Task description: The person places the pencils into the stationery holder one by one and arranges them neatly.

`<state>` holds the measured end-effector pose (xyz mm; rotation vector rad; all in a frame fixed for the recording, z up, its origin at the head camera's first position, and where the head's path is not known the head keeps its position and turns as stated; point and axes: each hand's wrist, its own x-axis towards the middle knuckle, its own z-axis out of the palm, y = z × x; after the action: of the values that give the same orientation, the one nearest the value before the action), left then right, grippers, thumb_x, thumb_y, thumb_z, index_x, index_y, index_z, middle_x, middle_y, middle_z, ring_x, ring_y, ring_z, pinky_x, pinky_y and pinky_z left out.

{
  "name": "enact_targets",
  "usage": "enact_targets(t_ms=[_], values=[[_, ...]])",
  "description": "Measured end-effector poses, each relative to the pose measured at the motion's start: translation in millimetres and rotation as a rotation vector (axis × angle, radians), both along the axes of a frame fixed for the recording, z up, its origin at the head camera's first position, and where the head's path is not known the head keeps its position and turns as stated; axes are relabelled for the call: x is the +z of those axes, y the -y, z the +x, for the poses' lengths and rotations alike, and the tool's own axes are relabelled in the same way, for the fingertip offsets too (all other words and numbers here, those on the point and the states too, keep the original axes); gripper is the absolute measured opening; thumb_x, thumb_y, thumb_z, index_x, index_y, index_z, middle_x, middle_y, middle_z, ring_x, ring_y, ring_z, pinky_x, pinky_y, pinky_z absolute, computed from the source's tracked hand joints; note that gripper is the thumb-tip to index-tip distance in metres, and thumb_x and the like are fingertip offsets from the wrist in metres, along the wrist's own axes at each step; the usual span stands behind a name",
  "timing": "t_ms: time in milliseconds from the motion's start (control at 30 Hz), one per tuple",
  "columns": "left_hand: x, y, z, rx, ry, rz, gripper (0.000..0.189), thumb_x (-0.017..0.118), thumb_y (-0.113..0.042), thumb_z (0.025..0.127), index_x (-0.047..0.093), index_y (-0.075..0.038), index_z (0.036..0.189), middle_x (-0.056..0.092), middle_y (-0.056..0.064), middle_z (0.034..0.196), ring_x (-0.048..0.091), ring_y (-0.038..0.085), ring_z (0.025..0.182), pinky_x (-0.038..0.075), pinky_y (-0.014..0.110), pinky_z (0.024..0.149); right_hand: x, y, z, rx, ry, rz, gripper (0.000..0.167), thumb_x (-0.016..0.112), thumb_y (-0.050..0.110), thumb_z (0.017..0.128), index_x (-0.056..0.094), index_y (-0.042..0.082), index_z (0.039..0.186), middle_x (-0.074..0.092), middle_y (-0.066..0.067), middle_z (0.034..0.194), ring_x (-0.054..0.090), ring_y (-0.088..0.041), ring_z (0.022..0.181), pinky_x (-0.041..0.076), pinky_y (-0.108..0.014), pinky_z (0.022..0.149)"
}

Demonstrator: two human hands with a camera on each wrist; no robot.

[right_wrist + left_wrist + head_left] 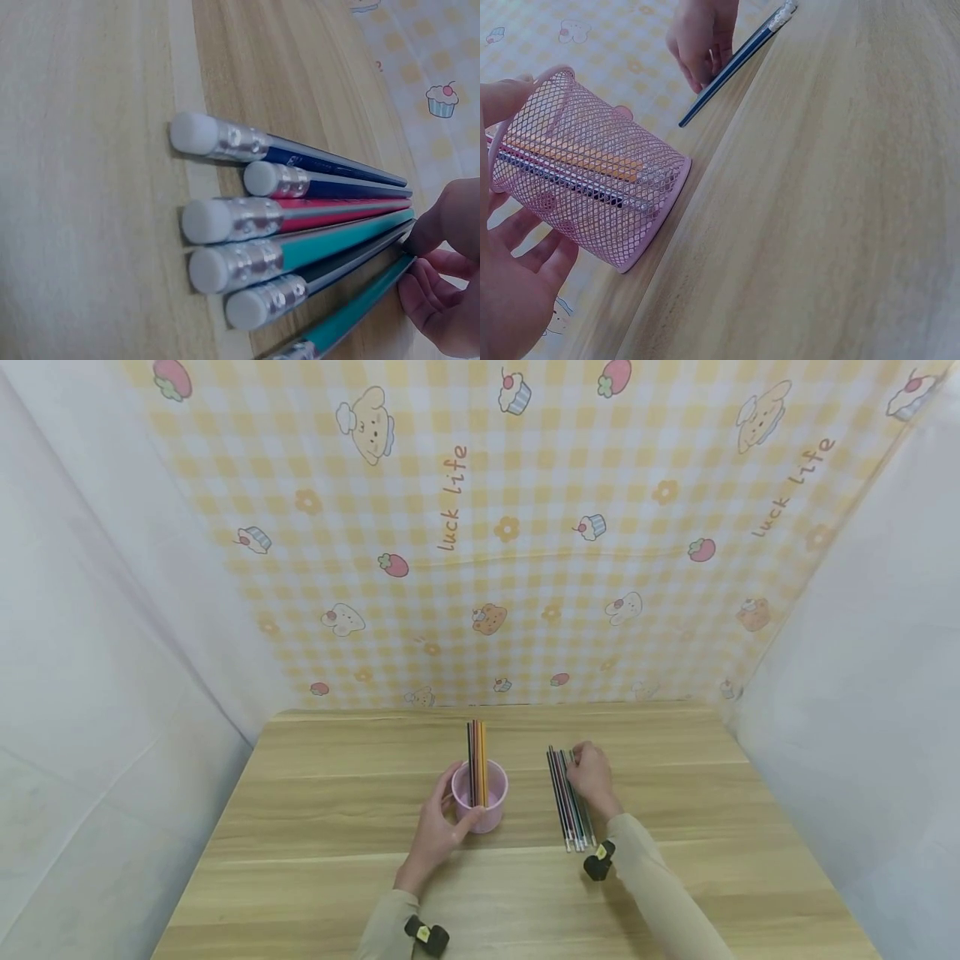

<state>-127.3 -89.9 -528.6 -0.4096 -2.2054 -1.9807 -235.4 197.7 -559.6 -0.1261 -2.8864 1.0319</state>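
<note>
A pink mesh pencil cup (pixel 491 821) stands on the table, and my left hand (pixel 437 833) holds it round its left side, thumb at the front. Several pencils (pixel 477 747), orange and dark ones among them, lean upright inside the cup. To the right of it lies a row of pencils (pixel 567 802) in navy, red, green and black, their white erasers toward me. My right hand (pixel 594 777) is at the far end of this row. In the right wrist view its thumb and fingers pinch the tip of the outermost green pencil (pixel 364 300).
The wooden table (pixel 315 827) ends at a yellow checked cloth (pixel 540 635) hanging at the back. White sheets (pixel 862 693) hang on both sides. Each sleeve carries a small black wrist camera (pixel 598 862).
</note>
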Motion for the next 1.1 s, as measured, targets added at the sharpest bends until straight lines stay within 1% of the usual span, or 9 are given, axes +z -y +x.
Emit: enact_targets(t_ms=[200,367,433,533,667,733,867,1000,1100], values=[[-1.6,0.2,1.0,0.009,0.002,-0.014,0.081,0.08,-0.003,0.084,0.036,0.008,0.151,0.047,0.03,0.15,0.048,0.046,0.137,0.04,0.058,0.115,-0.1,0.0,2.0,0.02,-0.001,0.009,0.034,0.057,0.0,0.09,0.058,-0.012,0.122,0.065,-0.026,0.105,0.061,-0.032,0.087,0.056,-0.044,0.074],[-2.8,0.5,1.4,0.009,0.006,-0.019,0.081,0.08,-0.004,0.084,0.036,0.007,0.152,0.047,0.029,0.15,0.048,0.045,0.138,0.039,0.057,0.116,1.8,-0.4,2.4,0.035,-0.02,-0.029,0.035,0.057,0.0,0.091,0.058,-0.012,0.123,0.064,-0.015,0.083,0.055,-0.023,0.07,0.047,-0.032,0.062],[-3.0,0.5,1.3,0.01,0.007,-0.018,0.081,0.08,-0.004,0.084,0.036,0.007,0.152,0.047,0.029,0.151,0.048,0.045,0.138,0.039,0.057,0.116,3.6,0.2,2.5,0.039,-0.02,-0.061,0.036,0.056,0.001,0.091,0.058,-0.011,0.124,0.063,-0.013,0.079,0.054,-0.02,0.066,0.045,-0.029,0.06],[-2.9,0.6,1.5,0.01,0.01,-0.016,0.081,0.08,-0.004,0.084,0.036,0.007,0.152,0.046,0.029,0.151,0.047,0.045,0.139,0.039,0.057,0.116,6.9,2.2,1.4,0.047,-0.032,-0.093,0.037,0.056,0.001,0.091,0.058,-0.01,0.126,0.066,-0.015,0.086,0.058,-0.02,0.069,0.049,-0.03,0.061],[-2.3,0.7,1.6,0.008,0.01,-0.014,0.081,0.08,-0.004,0.084,0.035,0.008,0.152,0.046,0.029,0.152,0.047,0.045,0.139,0.039,0.057,0.116,12.8,6.6,0.3,0.05,-0.059,-0.123,0.038,0.055,0.002,0.09,0.059,-0.009,0.127,0.07,-0.019,0.099,0.066,-0.024,0.08,0.058,-0.036,0.07],[-2.0,0.8,1.8,0.007,0.011,-0.015,0.081,0.08,-0.004,0.084,0.036,0.008,0.151,0.046,0.028,0.151,0.047,0.045,0.139,0.039,0.057,0.116,16.8,9.1,0.6,0.053,-0.072,-0.131,0.038,0.055,0.003,0.091,0.059,-0.008,0.128,0.07,-0.02,0.1,0.068,-0.027,0.084,0.06,-0.039,0.074],[-1.4,0.6,2.0,0.006,0.016,-0.012,0.081,0.08,-0.004,0.084,0.036,0.008,0.151,0.046,0.028,0.151,0.047,0.045,0.139,0.038,0.056,0.117,26.0,14.2,2.4,0.069,-0.088,-0.155,0.04,0.056,0.005,0.093,0.058,-0.008,0.13,0.069,-0.019,0.101,0.068,-0.031,0.09,0.061,-0.041,0.075],[-1.4,0.4,1.8,0.006,0.016,-0.009,0.081,0.08,-0.004,0.084,0.036,0.008,0.151,0.046,0.029,0.151,0.046,0.045,0.139,0.038,0.057,0.117,32.3,16.6,2.5,0.08,-0.078,-0.188,0.042,0.053,0.007,0.094,0.056,-0.006,0.133,0.067,-0.018,0.102,0.066,-0.027,0.086,0.059,-0.033,0.068],[-1.4,0.6,1.3,0.005,0.013,-0.009,0.081,0.08,-0.003,0.084,0.036,0.008,0.151,0.046,0.029,0.151,0.047,0.045,0.139,0.038,0.057,0.117,38.6,17.4,2.5,0.086,-0.085,-0.222,0.042,0.051,0.005,0.093,0.056,-0.007,0.134,0.067,-0.019,0.104,0.065,-0.026,0.085,0.057,-0.027,0.065]])
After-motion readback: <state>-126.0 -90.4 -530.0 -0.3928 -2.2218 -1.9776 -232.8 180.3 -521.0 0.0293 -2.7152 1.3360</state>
